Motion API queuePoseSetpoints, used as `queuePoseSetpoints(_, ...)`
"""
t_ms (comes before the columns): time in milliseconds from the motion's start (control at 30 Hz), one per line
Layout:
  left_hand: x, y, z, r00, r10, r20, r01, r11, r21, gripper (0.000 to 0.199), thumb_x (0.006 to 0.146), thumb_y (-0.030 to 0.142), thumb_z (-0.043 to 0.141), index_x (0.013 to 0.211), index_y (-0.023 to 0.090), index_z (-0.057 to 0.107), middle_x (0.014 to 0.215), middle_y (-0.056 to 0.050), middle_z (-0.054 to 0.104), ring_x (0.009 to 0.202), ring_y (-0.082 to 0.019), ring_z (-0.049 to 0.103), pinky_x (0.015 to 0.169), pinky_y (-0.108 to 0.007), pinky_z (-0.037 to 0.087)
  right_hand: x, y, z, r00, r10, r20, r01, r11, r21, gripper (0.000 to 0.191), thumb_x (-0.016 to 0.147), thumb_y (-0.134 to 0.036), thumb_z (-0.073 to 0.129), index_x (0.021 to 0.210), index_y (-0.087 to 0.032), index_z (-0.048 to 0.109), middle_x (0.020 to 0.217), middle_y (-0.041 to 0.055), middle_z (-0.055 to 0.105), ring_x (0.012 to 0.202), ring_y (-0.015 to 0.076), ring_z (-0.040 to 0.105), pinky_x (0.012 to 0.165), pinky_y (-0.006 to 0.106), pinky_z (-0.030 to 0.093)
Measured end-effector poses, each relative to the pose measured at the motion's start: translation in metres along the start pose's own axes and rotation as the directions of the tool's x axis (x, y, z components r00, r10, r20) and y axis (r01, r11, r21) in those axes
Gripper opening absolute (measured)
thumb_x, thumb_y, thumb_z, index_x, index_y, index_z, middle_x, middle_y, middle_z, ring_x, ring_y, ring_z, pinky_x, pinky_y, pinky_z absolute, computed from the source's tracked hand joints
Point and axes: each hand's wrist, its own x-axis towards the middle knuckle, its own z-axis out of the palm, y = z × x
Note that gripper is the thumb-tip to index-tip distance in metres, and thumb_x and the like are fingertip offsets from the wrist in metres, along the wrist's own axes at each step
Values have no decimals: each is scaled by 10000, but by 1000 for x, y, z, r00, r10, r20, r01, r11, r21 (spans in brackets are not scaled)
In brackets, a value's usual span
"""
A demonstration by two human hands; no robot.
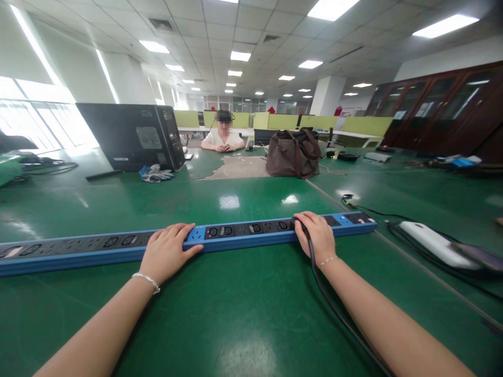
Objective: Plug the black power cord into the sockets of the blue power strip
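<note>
A long blue power strip point(243, 240) with black socket sections lies across the green table. My left hand point(167, 251) rests over the strip left of a blue socket section, its fingers on the far edge and its thumb along the near side, wrapped round the strip. My right hand point(316, 235) is closed on a black plug point(294, 222) at a socket toward the strip's right part. From the plug a black cable point(328, 296) runs down under my right wrist toward the bottom edge. The plug's contact end is hidden.
A white power adapter point(436, 243) with black cables lies at the right. Farther back on the green table point(236, 335) are a black computer case point(135, 136), gloves point(156, 174) and a brown bag point(291, 154). A person point(223, 137) sits at the far side.
</note>
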Motion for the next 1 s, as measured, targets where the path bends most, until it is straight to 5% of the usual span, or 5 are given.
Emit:
queuePoseSetpoints(233,0,-1,0,1000,2,3,-2,1000,-18,610,813,604,392,1283,226,484,1272,-81,560,1157,-262,499,984,-428,319,0,6,-2,992,24,122,-33,997,75,333,901,-349,392,1120,-256,625,931,22,717,777,193,665,710,312,504)
queuePoseSetpoints(467,0,0,-1,1000,3,6,-2,1000,-20,608,813,600,394,1283,225,483,1278,-86,556,1152,-260,499,991,-425,308,-3,1,-5,997,-12,77,16,999,-52,364,904,-351,383,1148,-217,619,890,69,722,762,207,673,676,295,496)
queuePoseSetpoints(867,0,-1,0,1000,7,-3,-7,1000,-14,605,813,600,396,1279,226,486,1264,-81,565,1146,-264,507,984,-424,318,-5,4,-6,994,-54,100,54,999,-1,368,900,-342,388,1160,-204,610,960,80,709,836,212,665,743,313,501)
queuePoseSetpoints(1000,1,-1,1,1000,8,-3,-8,1000,-14,608,810,596,399,1280,221,489,1262,-84,567,1146,-265,509,978,-426,324,-5,3,-5,993,11,118,-15,999,36,354,900,-339,385,1158,-231,602,936,56,714,805,214,667,718,325,506)
